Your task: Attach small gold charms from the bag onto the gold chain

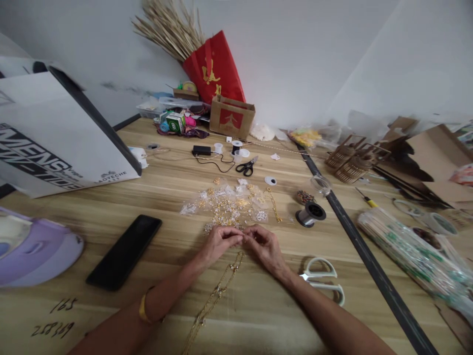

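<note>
My left hand (223, 241) and my right hand (263, 244) meet over the wooden table, thumbs and fingertips pinched together. Whatever they pinch is too small to make out. A gold chain (219, 291) with small ornaments hangs or lies just below my fingers and runs toward the near edge; I cannot tell whether it joins what they hold. Just beyond my fingertips spreads a pile of gold and clear beads and charms (231, 209), some in small plastic bags. A short gold chain piece (274, 204) lies right of the pile.
White-handled scissors (325, 281) lie right of my right forearm, a wire spool (311, 214) farther back. Black scissors (247, 166) rest behind the beads. A phone (124, 251) is at left, near a large white box (62, 138). Wrapped sticks (410, 251) lie right of a black strip (369, 256).
</note>
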`<act>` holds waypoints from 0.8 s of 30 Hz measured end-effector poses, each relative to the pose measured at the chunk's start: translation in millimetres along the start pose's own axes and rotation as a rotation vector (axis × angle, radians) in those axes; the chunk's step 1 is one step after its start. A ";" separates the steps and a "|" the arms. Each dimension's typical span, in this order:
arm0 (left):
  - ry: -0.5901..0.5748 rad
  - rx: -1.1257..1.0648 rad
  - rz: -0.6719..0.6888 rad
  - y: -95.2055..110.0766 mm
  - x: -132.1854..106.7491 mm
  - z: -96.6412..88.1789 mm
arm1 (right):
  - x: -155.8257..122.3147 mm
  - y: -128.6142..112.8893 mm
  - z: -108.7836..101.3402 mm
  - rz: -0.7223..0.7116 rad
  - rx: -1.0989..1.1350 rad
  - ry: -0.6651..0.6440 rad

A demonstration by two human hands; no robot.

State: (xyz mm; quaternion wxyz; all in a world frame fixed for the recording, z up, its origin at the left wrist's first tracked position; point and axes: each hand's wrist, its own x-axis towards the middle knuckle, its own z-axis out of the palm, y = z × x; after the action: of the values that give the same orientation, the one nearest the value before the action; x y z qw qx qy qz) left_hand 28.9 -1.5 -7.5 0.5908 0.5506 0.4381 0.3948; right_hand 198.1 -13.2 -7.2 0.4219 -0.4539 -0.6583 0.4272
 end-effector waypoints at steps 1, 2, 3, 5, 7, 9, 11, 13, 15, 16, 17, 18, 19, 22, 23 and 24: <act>0.001 0.002 0.000 -0.1 0.0 0.1 | 0.1 -0.1 0.1 -0.006 0.005 0.002; 0.002 0.002 -0.002 -0.1 0.1 0.1 | 0.2 -0.2 0.2 -0.010 0.013 0.004; 0.003 -0.001 -0.004 0.0 0.1 0.3 | 0.3 -0.1 0.3 -0.010 0.022 0.003; 0.004 -0.010 -0.010 0.6 0.1 0.6 | 0.5 0.0 0.4 0.002 0.045 -0.001; 0.006 -0.017 -0.013 1.4 0.1 0.8 | 0.5 0.3 0.4 0.021 0.062 -0.004; 0.009 -0.020 -0.012 1.7 0.1 0.8 | 0.5 0.3 0.4 0.034 0.071 -0.008; 0.013 -0.018 -0.014 1.5 0.2 0.7 | 0.4 0.0 0.2 0.040 0.072 -0.012; 0.014 -0.016 -0.012 1.1 0.2 0.6 | 0.4 -0.8 -0.1 0.037 0.065 -0.016; 0.007 -0.016 -0.006 1.3 0.2 0.7 | 0.4 -2.0 -0.3 0.031 0.059 -0.021; 0.004 -0.017 -0.005 1.7 0.1 0.7 | 0.4 -2.5 -0.4 0.031 0.060 -0.025; 0.002 -0.017 -0.006 2.2 0.1 0.7 | 0.5 -2.9 -0.5 0.033 0.065 -0.031; 0.000 -0.015 -0.007 2.7 0.0 0.7 | 0.5 -3.2 -0.5 0.041 0.074 -0.039; -0.001 -0.012 -0.007 3.3 0.0 0.6 | 0.6 -3.3 -0.5 0.051 0.088 -0.049; -0.007 -0.002 0.003 3.9 0.1 0.1 | 1.0 -2.9 -0.4 0.082 0.135 -0.078; -0.010 -0.006 0.005 3.8 0.2 0.0 | 1.1 -2.8 -0.3 0.090 0.146 -0.085; -0.013 -0.013 0.005 3.5 0.2 -0.1 | 1.2 -2.9 -0.2 0.096 0.155 -0.088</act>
State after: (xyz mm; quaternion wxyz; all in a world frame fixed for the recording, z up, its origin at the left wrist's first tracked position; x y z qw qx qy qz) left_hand 28.9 -1.0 -4.1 0.5965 0.5503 0.4303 0.3953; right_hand 197.3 -12.7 -4.2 0.4057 -0.4318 -0.6187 0.5159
